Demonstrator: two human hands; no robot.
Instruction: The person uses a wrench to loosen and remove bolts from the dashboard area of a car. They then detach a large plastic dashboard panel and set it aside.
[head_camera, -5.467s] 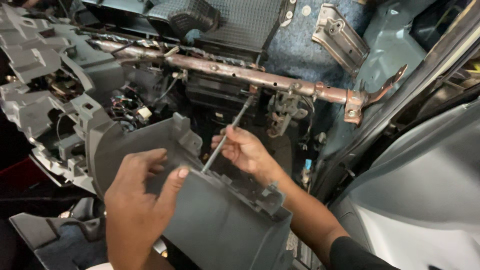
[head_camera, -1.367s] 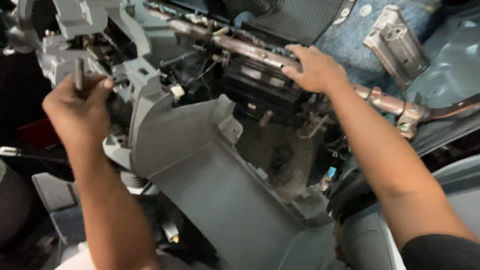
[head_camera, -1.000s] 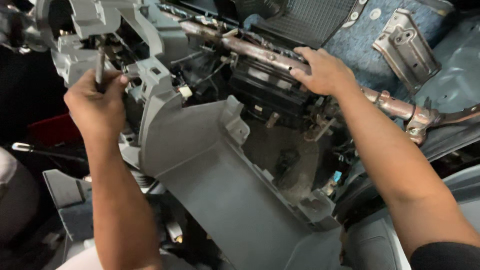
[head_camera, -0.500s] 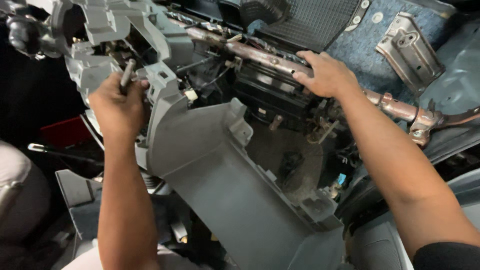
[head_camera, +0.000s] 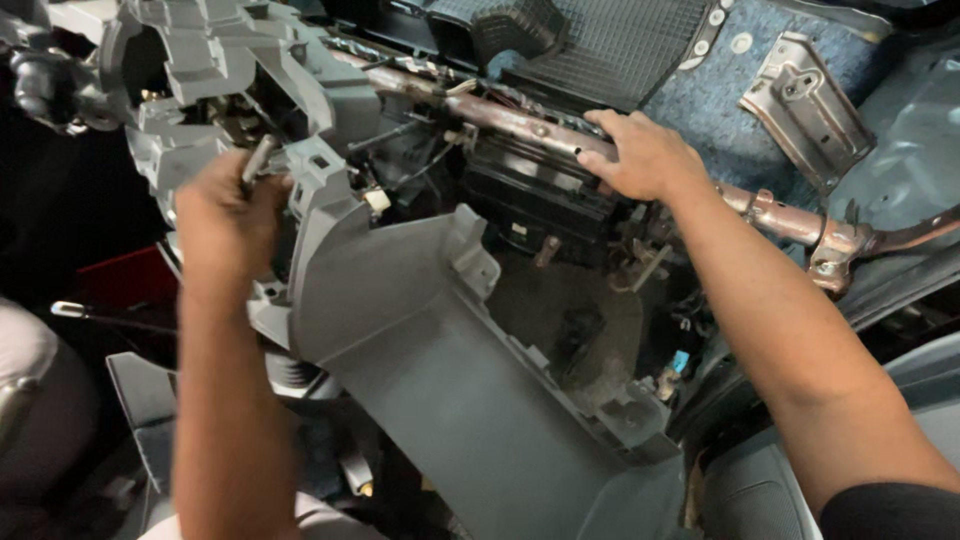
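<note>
a thin metal tool (head_camera: 258, 160) is gripped in the left hand (head_camera: 228, 215) at upper left, against the grey dashboard frame (head_camera: 330, 190); the right hand (head_camera: 645, 155) is laid flat, fingers together, on the rusty crossbar (head_camera: 530, 118). steadying is needed next.

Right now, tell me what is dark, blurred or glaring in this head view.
Head view: the left hand and its metal tool are slightly motion-blurred; the right hand on the rusty crossbar is sharper; the left edge falls into deep shadow; the grey plastic panel is evenly lit, without harsh glare.
</note>
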